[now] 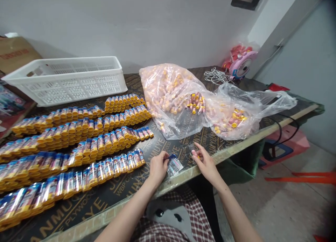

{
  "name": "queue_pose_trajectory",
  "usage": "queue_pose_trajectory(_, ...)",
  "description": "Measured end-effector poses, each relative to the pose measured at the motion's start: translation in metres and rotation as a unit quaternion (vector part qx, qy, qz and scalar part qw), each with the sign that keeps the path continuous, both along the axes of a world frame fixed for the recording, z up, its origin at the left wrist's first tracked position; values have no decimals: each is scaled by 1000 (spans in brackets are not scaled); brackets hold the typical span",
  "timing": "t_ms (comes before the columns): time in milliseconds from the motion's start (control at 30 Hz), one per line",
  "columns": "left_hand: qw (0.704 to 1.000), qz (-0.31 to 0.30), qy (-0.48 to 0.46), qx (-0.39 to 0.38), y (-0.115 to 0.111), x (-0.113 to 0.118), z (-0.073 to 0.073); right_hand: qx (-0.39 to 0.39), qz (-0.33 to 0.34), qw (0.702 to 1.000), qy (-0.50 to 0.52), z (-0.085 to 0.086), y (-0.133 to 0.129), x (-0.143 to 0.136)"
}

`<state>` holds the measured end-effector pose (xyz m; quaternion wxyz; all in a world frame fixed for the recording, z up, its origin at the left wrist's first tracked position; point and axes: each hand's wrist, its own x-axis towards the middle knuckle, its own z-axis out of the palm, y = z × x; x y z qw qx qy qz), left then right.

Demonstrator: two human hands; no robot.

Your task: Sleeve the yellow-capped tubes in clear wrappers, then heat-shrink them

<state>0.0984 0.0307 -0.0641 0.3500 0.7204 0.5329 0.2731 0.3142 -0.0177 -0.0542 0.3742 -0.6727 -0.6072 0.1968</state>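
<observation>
Near the front edge of the dark printed table [98, 200], my left hand [159, 166] pinches the blue end of a clear printed packet [174, 166]. To its right, my right hand [205, 162] has its thumb and fingers round a small clear piece with a pink label [194, 152]. The two hands are apart. Behind them lies an open clear bag [168, 95] of small yellow-capped pieces, and a second such bag [236, 118] is beside it. Rows of blue-and-yellow wrapped tubes [105, 168] are stacked to the left.
A white plastic basket [78, 84] stands at the back left, near a cardboard box [18, 55]. At the back right are a pink fan [243, 68] and a coiled white cord [217, 76]. Beyond the table's right edge are a pink stool [288, 147] and an orange-red frame [301, 177].
</observation>
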Motion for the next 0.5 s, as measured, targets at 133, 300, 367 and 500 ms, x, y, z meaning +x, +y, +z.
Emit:
queue_pose_trajectory(133, 995, -27, 64, 74, -3, 0, 4, 28, 26, 998, 55, -1, 10, -4)
queue_pose_trajectory(300, 994, 1, -14, 107, -9, -2, 14, 24, 10, 1000, 0, 1, 21, -3)
queue_pose_trajectory(367, 995, 31, -81, 42, -11, -3, 17, 23, 2, 999, -26, 0, 23, -4)
queue_pose_trajectory(500, 950, 115, -260, -127, -12, -2, 21, 24, -11, 999, -46, -2, 26, -5)
